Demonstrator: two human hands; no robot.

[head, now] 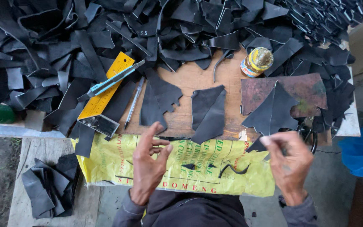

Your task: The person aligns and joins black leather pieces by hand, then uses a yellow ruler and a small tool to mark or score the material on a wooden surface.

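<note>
Two hands are shown at lower centre: left hand (148, 162) spread and empty, right hand (288, 162) pinching a black scrap (257, 145), easily dropped among loose offcuts (209, 113).

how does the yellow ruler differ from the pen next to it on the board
The yellow ruler is wide, flat and bright, with printed marks; the pen is thin, round and greyish. A blue-handled cutter lies across the ruler, while nothing lies on the pen. The ruler's lower end sits on a small metal box; the pen's tip rests on the wooden board. Both slant the same way, side by side.
</note>
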